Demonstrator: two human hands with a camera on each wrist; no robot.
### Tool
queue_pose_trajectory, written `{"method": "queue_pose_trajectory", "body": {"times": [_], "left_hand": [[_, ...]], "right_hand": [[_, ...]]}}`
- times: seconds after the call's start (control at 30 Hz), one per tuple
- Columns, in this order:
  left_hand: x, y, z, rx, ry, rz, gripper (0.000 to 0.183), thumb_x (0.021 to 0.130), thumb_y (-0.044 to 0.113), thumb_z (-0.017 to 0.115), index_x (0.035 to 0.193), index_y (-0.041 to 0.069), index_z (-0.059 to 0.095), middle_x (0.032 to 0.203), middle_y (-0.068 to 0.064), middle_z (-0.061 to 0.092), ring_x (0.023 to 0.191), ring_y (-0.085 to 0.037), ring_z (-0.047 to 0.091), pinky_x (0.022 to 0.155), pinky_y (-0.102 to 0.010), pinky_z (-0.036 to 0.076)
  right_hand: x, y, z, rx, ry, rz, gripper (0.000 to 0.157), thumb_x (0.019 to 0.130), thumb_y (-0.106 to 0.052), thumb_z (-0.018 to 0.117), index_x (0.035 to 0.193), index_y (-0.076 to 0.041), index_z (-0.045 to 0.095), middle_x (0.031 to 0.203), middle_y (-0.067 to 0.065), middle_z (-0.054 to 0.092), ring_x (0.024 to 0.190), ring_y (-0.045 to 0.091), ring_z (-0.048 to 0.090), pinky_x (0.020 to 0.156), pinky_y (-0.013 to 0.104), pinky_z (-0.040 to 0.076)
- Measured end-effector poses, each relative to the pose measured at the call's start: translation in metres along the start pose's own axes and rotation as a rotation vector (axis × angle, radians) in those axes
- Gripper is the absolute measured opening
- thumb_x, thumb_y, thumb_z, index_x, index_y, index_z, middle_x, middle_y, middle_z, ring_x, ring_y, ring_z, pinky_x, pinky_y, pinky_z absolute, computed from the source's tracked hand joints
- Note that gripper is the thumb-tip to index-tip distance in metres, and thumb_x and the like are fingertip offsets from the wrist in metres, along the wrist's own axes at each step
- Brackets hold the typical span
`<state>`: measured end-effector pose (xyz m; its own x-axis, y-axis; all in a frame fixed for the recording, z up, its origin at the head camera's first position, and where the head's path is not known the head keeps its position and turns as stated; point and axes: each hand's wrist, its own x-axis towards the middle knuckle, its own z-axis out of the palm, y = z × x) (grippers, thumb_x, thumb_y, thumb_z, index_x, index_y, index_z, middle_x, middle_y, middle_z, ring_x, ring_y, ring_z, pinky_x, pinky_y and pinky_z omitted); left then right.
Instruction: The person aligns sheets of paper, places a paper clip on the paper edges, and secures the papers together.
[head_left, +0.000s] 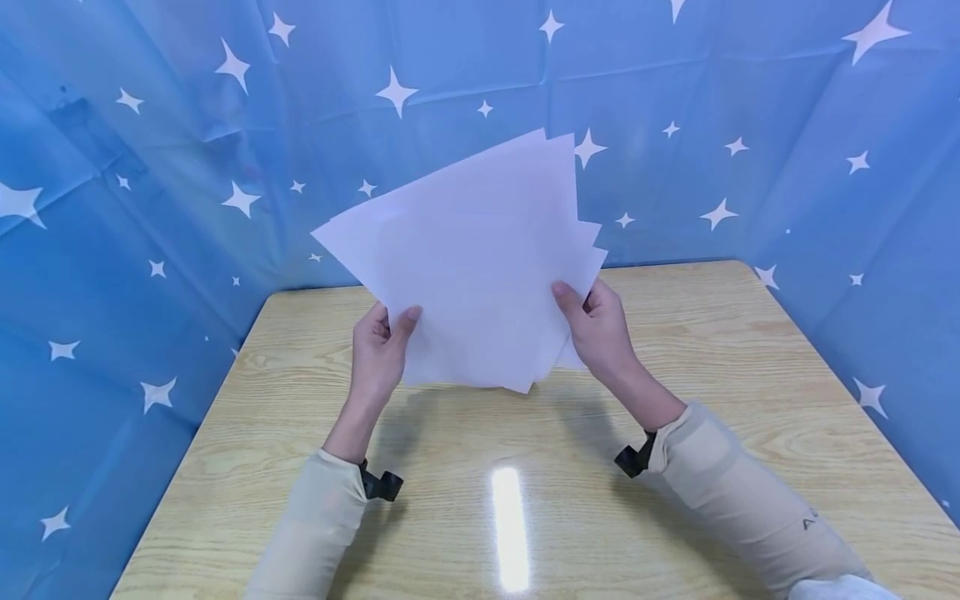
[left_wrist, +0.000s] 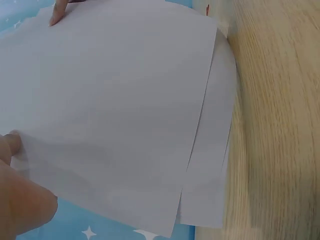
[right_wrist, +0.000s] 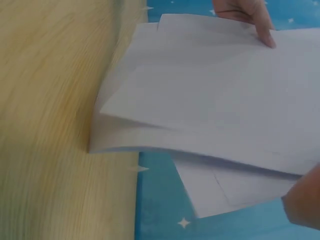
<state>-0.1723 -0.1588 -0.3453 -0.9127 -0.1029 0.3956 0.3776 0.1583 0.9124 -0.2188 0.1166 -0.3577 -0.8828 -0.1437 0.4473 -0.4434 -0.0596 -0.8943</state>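
Observation:
Several loose sheets of white paper (head_left: 480,258) are held up over the table, overlapping unevenly with corners fanned out at the top and right. My left hand (head_left: 378,350) pinches their left side, its thumb on the near face and the other fingers behind. On the right side, my right hand (head_left: 600,327) grips the sheets the same way. In the left wrist view the paper (left_wrist: 115,105) shows two offset layers near the table. The right wrist view has the paper's lower edge (right_wrist: 130,137) curving, with further sheets (right_wrist: 220,185) sticking out below.
The light wood-grain table (head_left: 465,450) lies beneath both arms, with a bright light reflection near its front. A blue cloth with white stars (head_left: 465,50) hangs behind the table and along both sides. Each wrist carries a small black camera (head_left: 382,483).

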Motion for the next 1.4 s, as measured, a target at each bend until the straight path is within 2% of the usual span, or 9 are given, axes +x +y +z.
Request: {"method": "queue_pose_trajectory", "body": {"times": [0.13, 0.2, 0.33, 0.5, 0.6, 0.9, 1.1, 1.27, 1.4], "left_hand": [[0.001, -0.001, 0.002, -0.004, 0.021, 0.028, 0.021, 0.098, 0.012, 0.058, 0.113, -0.004, 0.062, 0.105, -0.013, 0.071, 0.095, -0.021, 0.068, 0.078, -0.037, 0.053], [0.001, 0.0, 0.004, -0.016, 0.029, 0.045, 0.022, 0.098, 0.012, 0.058, 0.113, -0.004, 0.062, 0.107, -0.013, 0.07, 0.097, -0.022, 0.068, 0.08, -0.041, 0.053], [0.004, -0.006, 0.005, -0.043, 0.038, 0.095, 0.022, 0.098, 0.016, 0.059, 0.112, -0.001, 0.063, 0.106, -0.011, 0.071, 0.097, -0.023, 0.068, 0.08, -0.041, 0.053], [0.004, 0.002, 0.007, -0.037, 0.047, 0.125, 0.022, 0.098, 0.015, 0.058, 0.111, -0.002, 0.062, 0.106, -0.012, 0.071, 0.096, -0.023, 0.068, 0.08, -0.042, 0.054], [0.002, 0.011, 0.009, -0.033, 0.058, 0.115, 0.02, 0.098, 0.01, 0.058, 0.111, -0.005, 0.061, 0.106, -0.015, 0.07, 0.096, -0.023, 0.068, 0.081, -0.046, 0.053], [0.0, 0.001, 0.012, -0.019, 0.073, 0.106, 0.019, 0.099, 0.008, 0.056, 0.113, -0.004, 0.061, 0.109, -0.014, 0.069, 0.099, -0.023, 0.067, 0.082, -0.043, 0.053], [-0.002, -0.004, 0.011, 0.005, 0.086, 0.07, 0.02, 0.098, 0.01, 0.057, 0.113, -0.004, 0.061, 0.109, -0.013, 0.07, 0.099, -0.022, 0.067, 0.082, -0.043, 0.052], [-0.003, -0.008, 0.01, 0.034, 0.09, 0.045, 0.02, 0.099, 0.008, 0.057, 0.114, -0.004, 0.06, 0.11, -0.013, 0.069, 0.101, -0.021, 0.065, 0.082, -0.033, 0.051], [-0.003, -0.008, 0.01, 0.063, 0.096, 0.035, 0.021, 0.099, 0.009, 0.056, 0.115, -0.004, 0.06, 0.11, -0.013, 0.068, 0.102, -0.02, 0.064, 0.081, -0.026, 0.049]], "right_hand": [[0.0, 0.002, -0.001, -0.002, -0.02, 0.025, 0.027, 0.101, -0.02, 0.054, 0.125, -0.008, 0.057, 0.112, 0.01, 0.068, 0.096, 0.024, 0.068, 0.078, 0.036, 0.055], [0.0, 0.002, -0.001, -0.007, -0.025, 0.023, 0.026, 0.101, -0.019, 0.054, 0.125, -0.008, 0.058, 0.112, 0.009, 0.068, 0.097, 0.023, 0.067, 0.08, 0.035, 0.054], [0.003, -0.001, -0.001, -0.033, -0.007, -0.014, 0.026, 0.101, -0.02, 0.054, 0.124, -0.008, 0.058, 0.114, 0.009, 0.067, 0.1, 0.023, 0.067, 0.081, 0.035, 0.054], [0.006, -0.007, -0.001, -0.05, 0.006, -0.045, 0.026, 0.101, -0.018, 0.054, 0.125, -0.008, 0.057, 0.117, 0.009, 0.066, 0.101, 0.022, 0.066, 0.082, 0.034, 0.054], [0.007, -0.008, 0.0, -0.04, 0.01, -0.057, 0.025, 0.101, -0.016, 0.054, 0.124, -0.008, 0.057, 0.116, 0.009, 0.066, 0.101, 0.022, 0.066, 0.082, 0.034, 0.053], [0.002, 0.001, 0.003, -0.026, 0.015, -0.005, 0.028, 0.1, -0.021, 0.055, 0.126, -0.009, 0.056, 0.118, 0.009, 0.065, 0.104, 0.023, 0.065, 0.084, 0.035, 0.053], [0.002, 0.006, 0.005, -0.005, -0.011, -0.006, 0.027, 0.101, -0.013, 0.054, 0.127, -0.005, 0.055, 0.119, 0.01, 0.065, 0.103, 0.021, 0.065, 0.085, 0.034, 0.052], [0.001, 0.01, 0.006, -0.027, -0.035, 0.018, 0.028, 0.101, -0.01, 0.051, 0.128, -0.001, 0.053, 0.118, 0.013, 0.064, 0.1, 0.02, 0.065, 0.082, 0.034, 0.053], [0.0, 0.01, 0.007, -0.035, -0.035, 0.05, 0.03, 0.102, -0.015, 0.052, 0.129, -0.003, 0.052, 0.118, 0.012, 0.064, 0.1, 0.02, 0.066, 0.081, 0.034, 0.053]]}}
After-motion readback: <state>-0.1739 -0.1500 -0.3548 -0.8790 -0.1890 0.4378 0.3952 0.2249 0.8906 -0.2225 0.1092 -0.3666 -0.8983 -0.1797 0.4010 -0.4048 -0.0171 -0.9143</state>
